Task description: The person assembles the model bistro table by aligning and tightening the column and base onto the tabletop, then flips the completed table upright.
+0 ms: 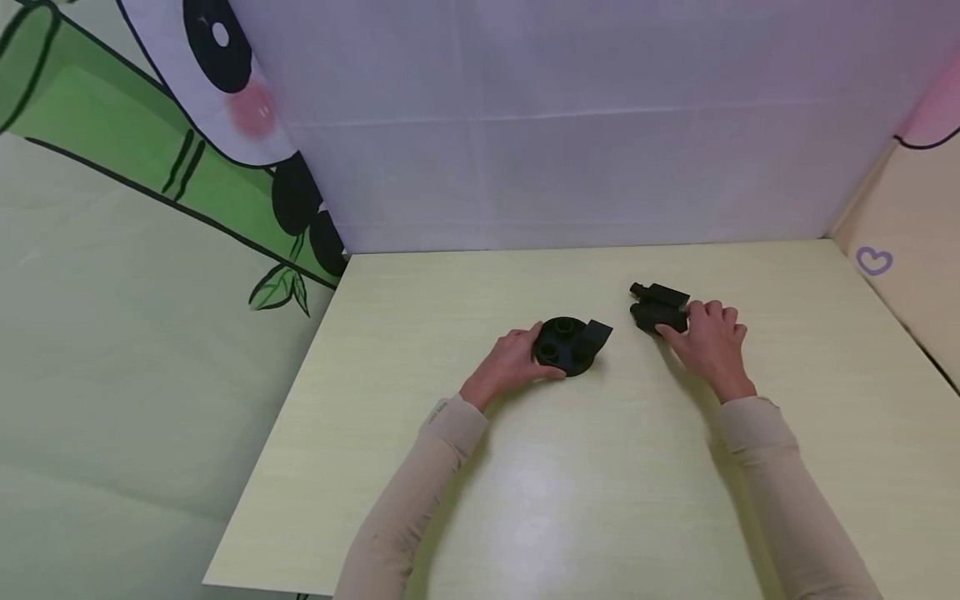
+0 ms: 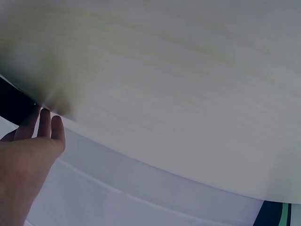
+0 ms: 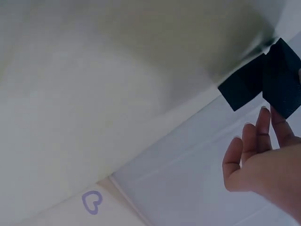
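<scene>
My left hand (image 1: 512, 364) grips the left edge of a round black disc (image 1: 555, 348), thumb at its near side and fingers at the far side. The disc carries raised ring-shaped sockets, and a flat rectangular tab (image 1: 597, 335) juts from its right. Farther right, my right hand (image 1: 712, 343) holds the right end of a chunky, faceted black block (image 1: 654, 317) between thumb and fingers. Just behind this block lies a slimmer black piece (image 1: 666, 295) with a narrow stub at its left end. The right wrist view shows the faceted block (image 3: 282, 77) close above my fingertips (image 3: 264, 113).
Both hands work over a pale wooden table (image 1: 525, 517). A lilac cloth wall (image 1: 562, 167) rises behind its back edge. A cartoon-printed cloth (image 1: 112, 375) hangs at the left, and a cream panel with a purple heart (image 1: 873, 261) borders the right side.
</scene>
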Demonstrator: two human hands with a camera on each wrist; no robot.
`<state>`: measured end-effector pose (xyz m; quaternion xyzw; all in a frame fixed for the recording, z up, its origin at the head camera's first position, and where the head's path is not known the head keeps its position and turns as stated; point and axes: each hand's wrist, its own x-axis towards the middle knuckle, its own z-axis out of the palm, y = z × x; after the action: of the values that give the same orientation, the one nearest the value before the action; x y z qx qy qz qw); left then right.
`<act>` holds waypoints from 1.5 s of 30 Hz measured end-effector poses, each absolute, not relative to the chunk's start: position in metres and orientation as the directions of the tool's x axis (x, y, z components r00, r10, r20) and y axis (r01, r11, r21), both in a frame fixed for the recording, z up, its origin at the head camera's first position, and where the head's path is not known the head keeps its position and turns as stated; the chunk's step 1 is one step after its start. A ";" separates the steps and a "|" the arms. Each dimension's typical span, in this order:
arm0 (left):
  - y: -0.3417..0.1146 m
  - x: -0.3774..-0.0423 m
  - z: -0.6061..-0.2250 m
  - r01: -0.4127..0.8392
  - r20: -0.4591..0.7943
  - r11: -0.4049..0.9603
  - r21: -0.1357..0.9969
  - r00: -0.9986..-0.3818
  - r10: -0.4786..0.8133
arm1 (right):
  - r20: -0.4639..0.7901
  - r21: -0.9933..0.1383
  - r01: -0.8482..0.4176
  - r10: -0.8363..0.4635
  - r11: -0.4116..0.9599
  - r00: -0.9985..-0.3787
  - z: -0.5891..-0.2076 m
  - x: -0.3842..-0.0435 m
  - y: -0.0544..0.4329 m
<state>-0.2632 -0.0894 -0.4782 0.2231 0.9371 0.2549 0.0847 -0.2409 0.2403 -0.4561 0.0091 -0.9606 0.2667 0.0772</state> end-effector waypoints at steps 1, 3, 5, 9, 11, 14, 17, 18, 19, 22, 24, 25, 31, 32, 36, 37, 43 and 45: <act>-0.089 -0.263 -0.478 0.373 -0.047 0.771 0.516 -0.887 0.460 | 0.168 -0.513 -0.076 0.013 0.855 -0.986 -0.452 -0.242 0.238; -0.088 -0.264 -0.478 0.371 -0.049 0.774 0.513 -0.888 0.458 | 0.202 -0.518 -0.117 -0.012 0.847 -0.979 -0.443 -0.246 0.233; -0.086 -0.265 -0.478 0.369 -0.051 0.778 0.508 -0.889 0.455 | 0.238 -0.526 -0.165 -0.041 0.834 -0.970 -0.433 -0.249 0.226; -0.084 -0.266 -0.477 0.360 -0.058 0.783 0.507 -0.892 0.447 | 0.308 -0.534 -0.273 -0.116 0.800 -0.944 -0.415 -0.258 0.208; -0.083 -0.267 -0.477 0.352 -0.063 0.785 0.510 -0.894 0.443 | 0.332 -0.530 -0.319 -0.154 0.786 -0.931 -0.408 -0.263 0.198; -0.083 -0.268 -0.476 0.351 -0.063 0.786 0.508 -0.895 0.441 | 0.336 -0.515 -0.362 -0.206 0.777 -0.919 -0.399 -0.270 0.184; -0.083 -0.268 -0.476 0.357 -0.053 0.786 0.505 -0.896 0.441 | 0.302 -0.504 -0.368 -0.240 0.781 -0.923 -0.394 -0.274 0.171; -0.083 -0.268 -0.476 0.359 -0.050 0.784 0.506 -0.896 0.442 | 0.286 -0.501 -0.366 -0.249 0.785 -0.925 -0.393 -0.275 0.168; -0.083 -0.268 -0.475 0.361 -0.046 0.783 0.507 -0.895 0.443 | 0.268 -0.496 -0.363 -0.258 0.789 -0.928 -0.392 -0.277 0.165; -0.083 -0.268 -0.475 0.367 -0.039 0.772 0.520 -0.892 0.450 | 0.211 -0.481 -0.351 -0.283 0.803 -0.936 -0.392 -0.279 0.158; -0.083 -0.267 -0.475 0.373 -0.035 0.766 0.524 -0.889 0.457 | 0.175 -0.471 -0.344 -0.296 0.813 -0.939 -0.392 -0.281 0.155; -0.083 -0.267 -0.475 0.377 -0.032 0.764 0.524 -0.887 0.460 | 0.158 -0.467 -0.340 -0.302 0.816 -0.940 -0.392 -0.281 0.154; -0.085 -0.266 -0.475 0.385 -0.023 0.755 0.531 -0.884 0.467 | 0.094 -0.457 -0.315 -0.307 0.832 -0.947 -0.394 -0.284 0.144; -0.085 -0.266 -0.475 0.385 -0.023 0.753 0.533 -0.883 0.468 | 0.089 -0.457 -0.310 -0.304 0.834 -0.949 -0.395 -0.285 0.143; -0.085 -0.266 -0.474 0.390 -0.017 0.746 0.540 -0.881 0.473 | 0.083 -0.455 -0.280 -0.272 0.845 -0.959 -0.398 -0.289 0.137; -0.085 -0.266 -0.474 0.392 -0.015 0.744 0.542 -0.880 0.475 | 0.084 -0.453 -0.270 -0.261 0.850 -0.962 -0.399 -0.290 0.135; -0.086 -0.265 -0.473 0.385 -0.032 0.747 0.542 -0.879 0.476 | 0.072 -0.443 -0.207 -0.196 0.872 -0.978 -0.401 -0.293 0.125; -0.087 -0.265 -0.474 0.379 -0.040 0.752 0.540 -0.881 0.472 | 0.067 -0.445 -0.195 -0.184 0.874 -0.981 -0.401 -0.294 0.123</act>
<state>-0.2653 -0.0867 -0.4736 0.2284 0.9319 0.2682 0.0869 -0.2941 0.1230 -0.4015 0.0978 -0.9679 0.2311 0.0114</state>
